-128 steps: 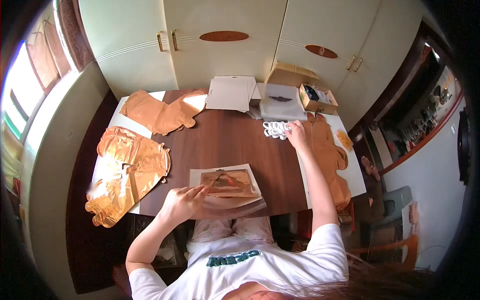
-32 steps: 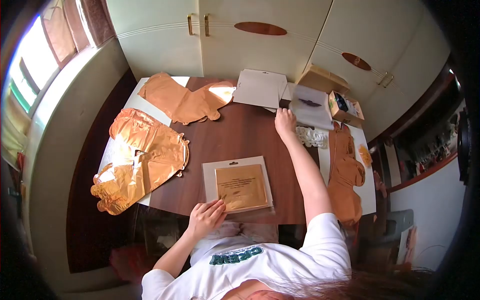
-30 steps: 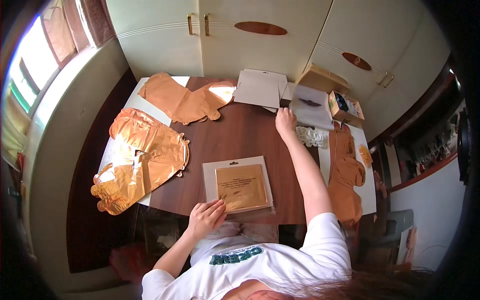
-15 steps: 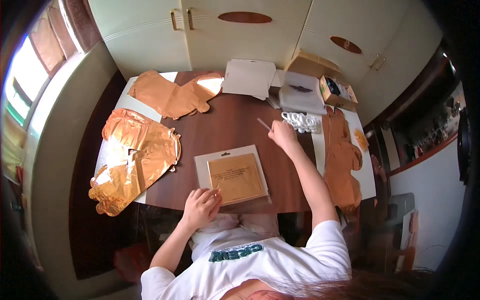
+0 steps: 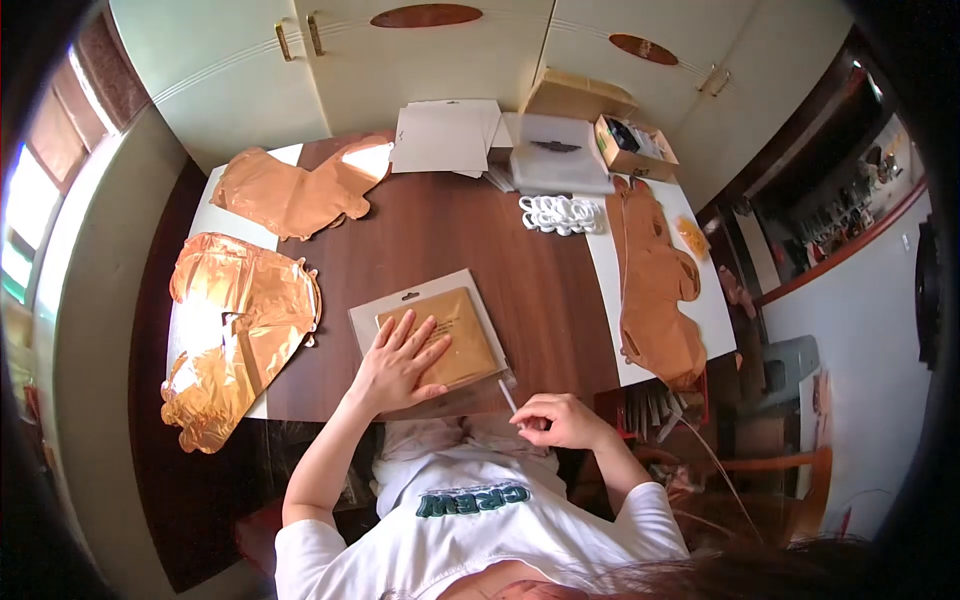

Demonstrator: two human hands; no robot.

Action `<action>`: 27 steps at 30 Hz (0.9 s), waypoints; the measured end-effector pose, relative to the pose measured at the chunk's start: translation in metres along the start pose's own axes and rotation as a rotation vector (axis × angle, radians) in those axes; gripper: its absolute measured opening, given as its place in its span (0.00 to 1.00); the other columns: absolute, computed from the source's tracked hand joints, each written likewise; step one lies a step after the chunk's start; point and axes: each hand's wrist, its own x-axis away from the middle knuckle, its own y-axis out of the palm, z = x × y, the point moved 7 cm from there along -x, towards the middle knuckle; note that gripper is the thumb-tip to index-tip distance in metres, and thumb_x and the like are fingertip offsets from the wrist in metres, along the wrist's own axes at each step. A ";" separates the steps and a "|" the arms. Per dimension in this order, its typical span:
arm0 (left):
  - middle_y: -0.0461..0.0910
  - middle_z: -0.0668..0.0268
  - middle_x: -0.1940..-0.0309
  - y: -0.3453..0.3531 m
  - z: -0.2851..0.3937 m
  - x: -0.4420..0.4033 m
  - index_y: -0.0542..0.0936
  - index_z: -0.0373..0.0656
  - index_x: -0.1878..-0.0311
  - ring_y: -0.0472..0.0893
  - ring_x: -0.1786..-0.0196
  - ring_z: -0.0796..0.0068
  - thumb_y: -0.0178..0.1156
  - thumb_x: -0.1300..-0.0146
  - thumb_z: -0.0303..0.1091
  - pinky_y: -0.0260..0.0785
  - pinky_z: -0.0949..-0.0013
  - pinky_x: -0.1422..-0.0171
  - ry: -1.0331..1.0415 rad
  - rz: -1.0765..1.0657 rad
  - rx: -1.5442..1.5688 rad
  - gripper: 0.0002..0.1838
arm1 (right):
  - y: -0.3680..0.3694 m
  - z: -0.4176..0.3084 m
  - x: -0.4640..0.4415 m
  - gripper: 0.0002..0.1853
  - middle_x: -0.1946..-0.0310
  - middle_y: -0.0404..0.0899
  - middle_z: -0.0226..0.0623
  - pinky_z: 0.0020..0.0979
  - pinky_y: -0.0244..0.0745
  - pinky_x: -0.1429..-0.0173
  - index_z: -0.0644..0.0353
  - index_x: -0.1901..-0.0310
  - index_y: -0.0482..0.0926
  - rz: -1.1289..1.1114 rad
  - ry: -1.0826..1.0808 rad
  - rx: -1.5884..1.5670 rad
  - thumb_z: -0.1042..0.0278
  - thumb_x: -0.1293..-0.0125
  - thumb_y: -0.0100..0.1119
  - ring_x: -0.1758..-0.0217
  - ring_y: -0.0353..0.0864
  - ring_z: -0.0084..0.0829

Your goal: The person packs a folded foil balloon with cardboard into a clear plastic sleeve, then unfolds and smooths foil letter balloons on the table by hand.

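My left hand (image 5: 400, 368) lies flat with spread fingers on a folded gold foil packet (image 5: 470, 345). Printed text shows on the packet, partly covered by my fingers. Under it is a white backing card (image 5: 462, 280) with a hanging slot, and clear plastic film shows at the near edge. My right hand (image 5: 562, 420) is closed around a thin, pale straw (image 5: 508, 393), which points up and left toward the packet's lower right corner. The right hand is over the table's front edge, apart from the left.
Flat foil balloons lie at the table's left (image 5: 245, 330), back left (image 5: 290, 195) and right (image 5: 655, 285). White looped rings (image 5: 560, 214), white cards (image 5: 445, 138), a clear plastic stack (image 5: 560, 165) and an open carton (image 5: 635, 150) sit toward the back. A yellow bag (image 5: 691, 238) is far right.
My right hand has come from beside the white rings to the front edge, still holding the straw. My left hand has moved from the card's lower left corner and flattened onto the packet. The view has shifted.
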 end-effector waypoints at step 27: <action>0.59 0.60 0.30 0.002 0.002 0.000 0.62 0.61 0.31 0.52 0.27 0.52 0.43 0.39 0.67 0.39 0.49 0.25 -0.012 -0.026 -0.034 0.36 | -0.014 0.008 -0.059 0.12 0.52 0.78 0.28 0.35 0.64 0.39 0.54 0.58 0.80 0.077 -0.444 0.688 0.67 0.45 0.64 0.39 0.71 0.30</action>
